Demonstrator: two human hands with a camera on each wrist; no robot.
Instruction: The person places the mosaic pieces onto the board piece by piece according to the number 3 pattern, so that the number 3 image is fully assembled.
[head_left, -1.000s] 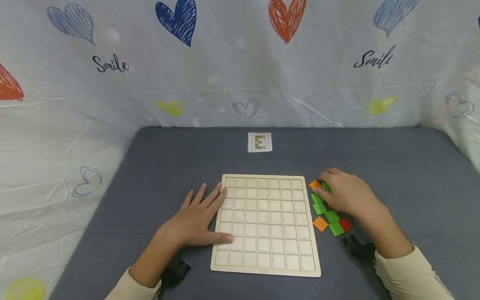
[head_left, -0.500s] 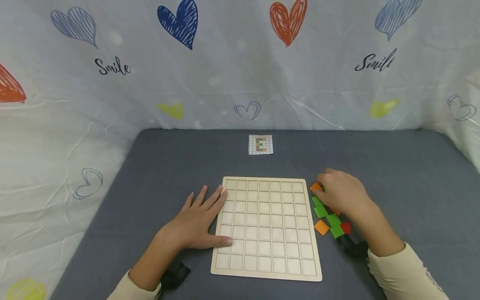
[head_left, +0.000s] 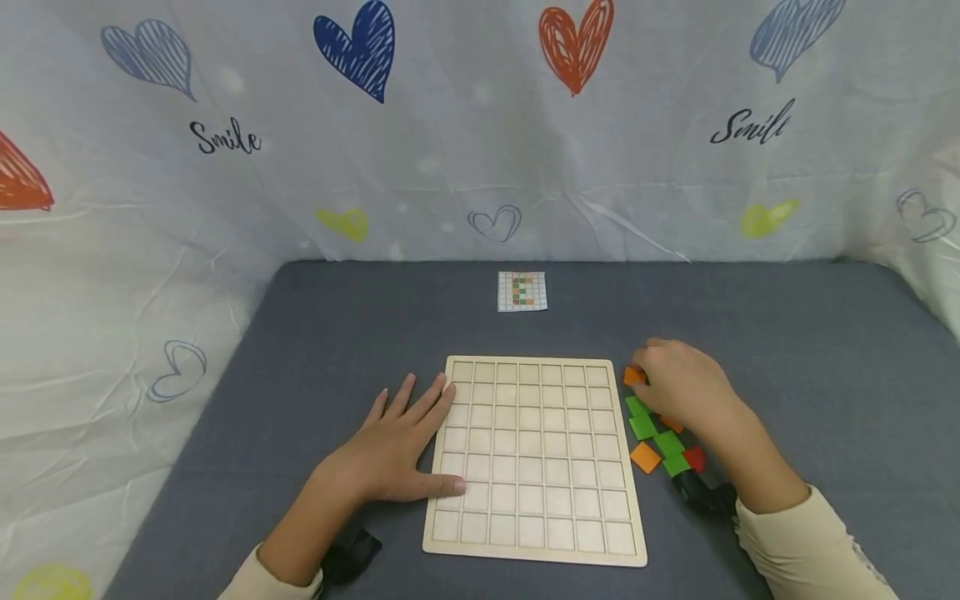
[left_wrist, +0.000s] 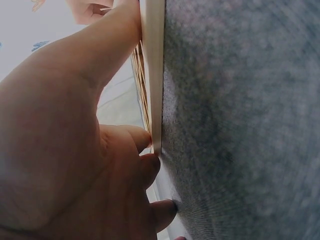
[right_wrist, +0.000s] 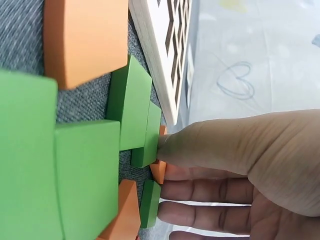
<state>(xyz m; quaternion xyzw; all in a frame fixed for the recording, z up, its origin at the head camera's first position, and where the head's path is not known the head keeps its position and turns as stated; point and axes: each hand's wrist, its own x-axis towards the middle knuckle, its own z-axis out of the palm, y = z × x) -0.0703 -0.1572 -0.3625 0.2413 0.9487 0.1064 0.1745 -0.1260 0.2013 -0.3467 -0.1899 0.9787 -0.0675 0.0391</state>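
A pale wooden grid board (head_left: 531,472) lies on the table. My left hand (head_left: 386,454) rests spread at its left edge, with the thumb on the board's face; in the left wrist view, fingertips (left_wrist: 150,170) touch its side. Beyond the board's right edge, my right hand (head_left: 686,379) pinches an orange square tile (head_left: 634,377) between thumb and forefinger. Below that hand lie several green tiles (head_left: 642,428), another orange tile (head_left: 646,457) and a red piece (head_left: 694,458). In the right wrist view, the thumb (right_wrist: 187,145) partly hides the pinched tile (right_wrist: 159,172).
A small printed card (head_left: 522,292) with a coloured grid pattern lies behind the board. The grey-covered table (head_left: 375,317) ends at a white curtain (head_left: 420,142) printed with hearts. Black wrist-camera parts (head_left: 352,557) sit beneath the forearms.
My right hand has shifted slightly left and its fingers have closed on the orange tile, which has turned a little. The left hand stays on the board. The head view has tilted slightly.
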